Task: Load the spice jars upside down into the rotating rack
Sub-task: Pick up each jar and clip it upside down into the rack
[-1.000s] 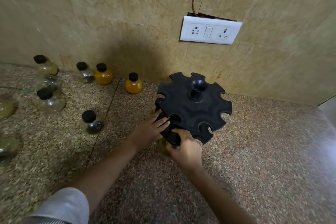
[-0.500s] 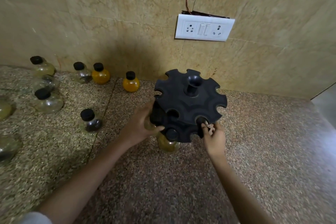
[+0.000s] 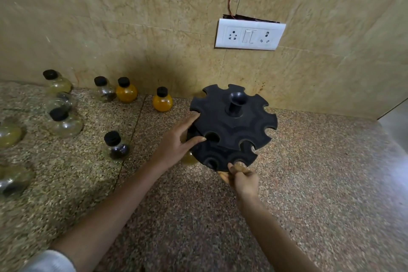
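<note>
The black two-tier rotating rack (image 3: 234, 126) stands on the counter near the wall. A yellow spice jar (image 3: 190, 158) hangs upside down under its lower tier at the left front, mostly hidden. My left hand (image 3: 176, 146) rests with straight fingers against the rack's left edge, thumb on the upper tier. My right hand (image 3: 242, 180) has curled fingers pinching the front rim of the lower tier. Loose round jars with black caps stand upright to the left: a dark one (image 3: 116, 146), a yellow one (image 3: 162, 100) and an orange one (image 3: 126, 91).
Several more clear and yellowish jars (image 3: 64, 122) stand along the far left of the speckled stone counter (image 3: 309, 183). A tiled wall rises right behind the rack, with a white socket plate (image 3: 249, 34) on it. Right of the rack the counter ends at a gap.
My right hand left the jar at the rack's front and moved to the lower tier's rim. My left hand slid up the rack's left side with fingers straightened. The rack has turned.
</note>
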